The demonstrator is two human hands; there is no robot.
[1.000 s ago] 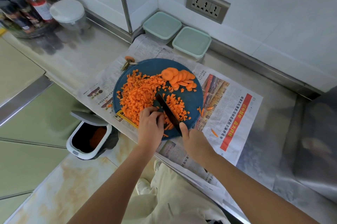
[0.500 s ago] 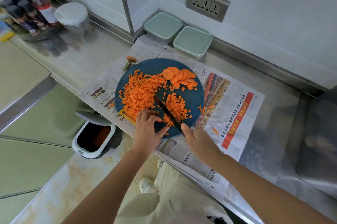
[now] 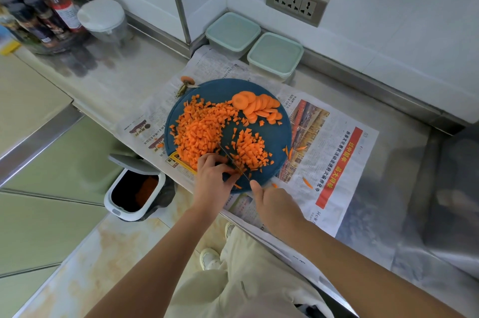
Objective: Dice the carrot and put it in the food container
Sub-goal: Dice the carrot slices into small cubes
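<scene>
My right hand (image 3: 274, 203) is gripping the knife (image 3: 233, 162), blade running toward eleven o'clock; my left hand's (image 3: 212, 180) curled fingers are pinning carrot (image 3: 202, 146) at its nine o'clock side.

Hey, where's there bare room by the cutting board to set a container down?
Bare steel counter lies between the white-lidded jar and the newspaper, and again right of it. The paper right of the cutting board is free except carrot slivers. Crowded: the board, under diced carrot, and the back corner with two lidded containers.
</scene>
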